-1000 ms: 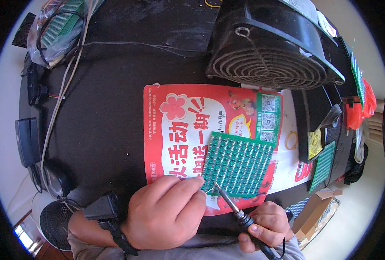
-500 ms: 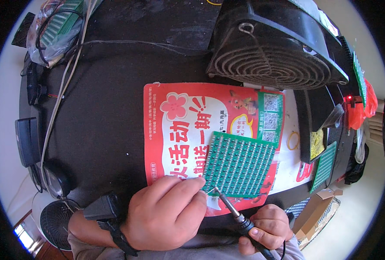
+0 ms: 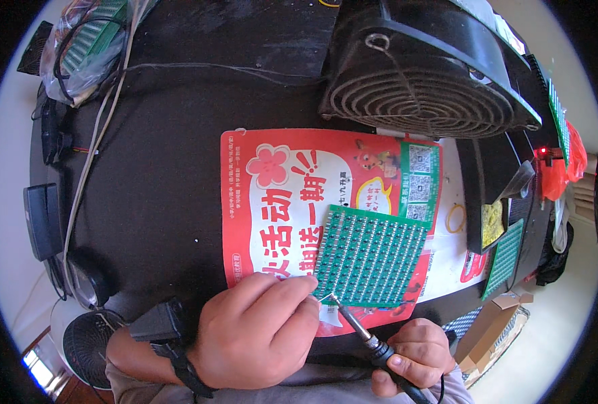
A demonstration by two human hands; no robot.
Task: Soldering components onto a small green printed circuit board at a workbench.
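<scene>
A green circuit board point(image 3: 374, 256) with rows of tiny parts lies at a slight tilt on a red and white printed sheet point(image 3: 255, 222). My right hand point(image 3: 417, 357) is wrapped round the handle of a soldering iron point(image 3: 356, 322), whose tip touches the board near its lower left edge. From the left, my left hand point(image 3: 258, 333) pinches a thin silvery solder wire point(image 3: 326, 296) that reaches the iron's tip. The fingertips of that hand rest by the board's lower left corner and hide most of the wire.
A large black fan point(image 3: 423, 81) stands behind the sheet. To the right are a tray with yellow sponge point(image 3: 493, 224), another green board point(image 3: 504, 259) and an open cardboard box point(image 3: 491, 337). Cables point(image 3: 95, 141) and a bag of boards point(image 3: 87, 50) line the left.
The iron's tip has shifted very slightly to the left and down along the board's edge. Both hands stay almost where they were.
</scene>
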